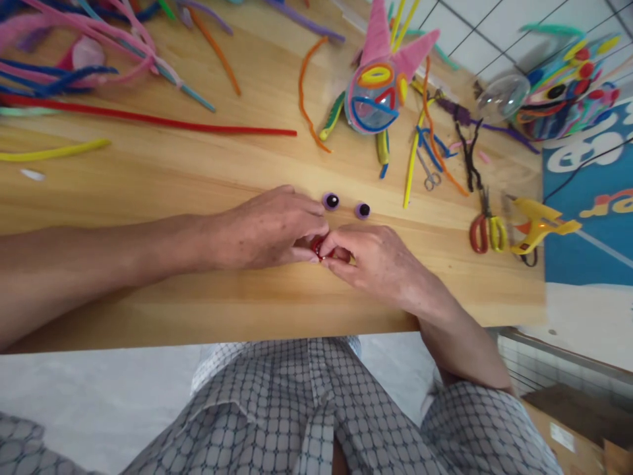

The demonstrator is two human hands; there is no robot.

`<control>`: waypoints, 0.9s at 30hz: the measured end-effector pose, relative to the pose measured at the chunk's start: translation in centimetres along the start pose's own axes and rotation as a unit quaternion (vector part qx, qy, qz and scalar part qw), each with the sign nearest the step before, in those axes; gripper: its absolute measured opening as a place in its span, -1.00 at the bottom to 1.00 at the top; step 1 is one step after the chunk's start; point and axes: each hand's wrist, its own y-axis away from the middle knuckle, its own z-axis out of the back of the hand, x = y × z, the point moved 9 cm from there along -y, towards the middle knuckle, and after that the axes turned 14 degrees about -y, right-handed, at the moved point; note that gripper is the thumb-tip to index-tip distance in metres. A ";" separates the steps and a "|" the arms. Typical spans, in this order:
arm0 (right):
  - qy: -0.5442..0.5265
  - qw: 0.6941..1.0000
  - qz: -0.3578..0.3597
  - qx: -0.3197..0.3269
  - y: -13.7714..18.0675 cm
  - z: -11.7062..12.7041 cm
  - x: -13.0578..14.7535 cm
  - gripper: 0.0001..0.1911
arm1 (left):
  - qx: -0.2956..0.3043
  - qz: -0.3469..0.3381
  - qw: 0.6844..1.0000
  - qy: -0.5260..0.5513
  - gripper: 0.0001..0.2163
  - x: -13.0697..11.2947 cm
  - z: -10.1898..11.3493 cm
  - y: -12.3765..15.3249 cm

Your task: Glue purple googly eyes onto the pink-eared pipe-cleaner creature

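Note:
Close to the table's front edge, my left hand (277, 227) and my right hand (368, 260) meet fingertip to fingertip. Between them they pinch a small red piece of pipe cleaner (318, 248), bent or coiled; the fingers cover most of it. Just beyond the fingers lie two purple-rimmed eyes with black pupils, a left eye (331, 201) and a right eye (362, 210). Farther back stands a clear ball figure (372, 105) with pink pointed ears, a blue and red pipe-cleaner face and striped legs.
Pink, blue and other pipe cleaners (99, 46) are heaped at the far left, near a long red pipe cleaner (188, 123). To the right lie red-and-yellow scissors (487, 231), a yellow glue gun (541, 224), small metal scissors (430, 177) and a clear dome (503, 97).

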 end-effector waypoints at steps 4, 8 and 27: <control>-0.055 0.998 0.031 -0.010 -0.2 0.3 0.3 -0.88 | -0.001 0.003 1.000 -0.001 -0.86 0.1 0.0 0.1; -0.080 0.992 0.047 -0.090 0.5 4.3 0.7 -0.89 | -0.028 -0.005 1.000 0.000 -0.89 0.1 -0.1 0.3; -0.032 0.976 0.029 -0.214 1.6 7.0 -5.7 -0.81 | -0.043 -0.008 0.999 0.014 -0.89 0.2 0.1 0.3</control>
